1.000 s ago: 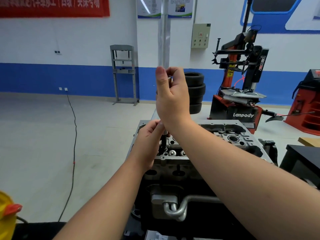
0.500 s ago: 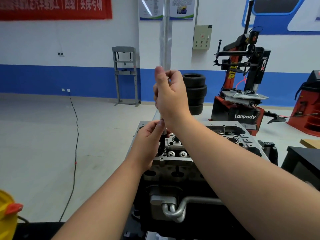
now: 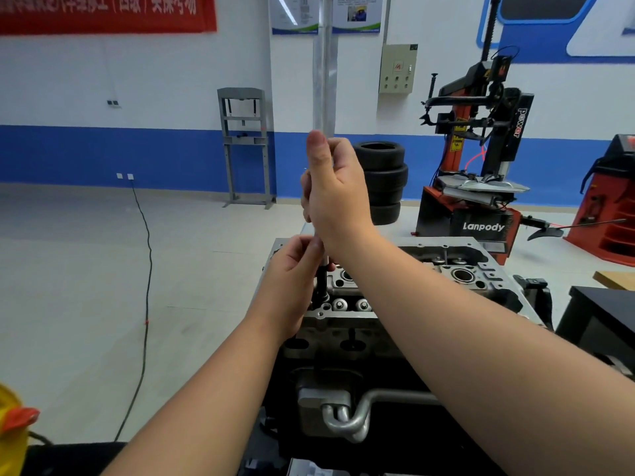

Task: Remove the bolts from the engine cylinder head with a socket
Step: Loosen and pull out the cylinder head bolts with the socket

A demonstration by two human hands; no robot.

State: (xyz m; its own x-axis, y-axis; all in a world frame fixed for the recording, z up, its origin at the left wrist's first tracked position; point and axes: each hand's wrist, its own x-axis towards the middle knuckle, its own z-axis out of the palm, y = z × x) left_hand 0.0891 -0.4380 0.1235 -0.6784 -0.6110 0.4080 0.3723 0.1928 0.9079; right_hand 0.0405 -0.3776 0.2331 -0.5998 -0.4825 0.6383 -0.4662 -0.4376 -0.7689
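We see the engine cylinder head (image 3: 395,297) standing in the lower middle of the view, its grey top face uncovered, and we take it as our landmark. At its near left corner a dark socket (image 3: 322,283) stands upright on a slim extension bar, its lower end down among the round silver bolts (image 3: 340,304) along the near edge of the head. Our left hand (image 3: 292,280) curls its fingers around the bar just above the socket, right over that corner. Our right hand (image 3: 335,190) is higher, straight above the same corner, its fingers clenched around the upper end of the tool with the thumb pointing up; what exactly sits inside the fist we cannot tell. Below the head, bent metal pipes (image 3: 347,417) run across the front of the engine. Behind the head a stack of tyres (image 3: 381,180) stands on the floor, and behind it to the right a red and black tyre changer (image 3: 477,187) marked Lanpody. Far left of the head a black cable (image 3: 146,269) trails over the pale floor
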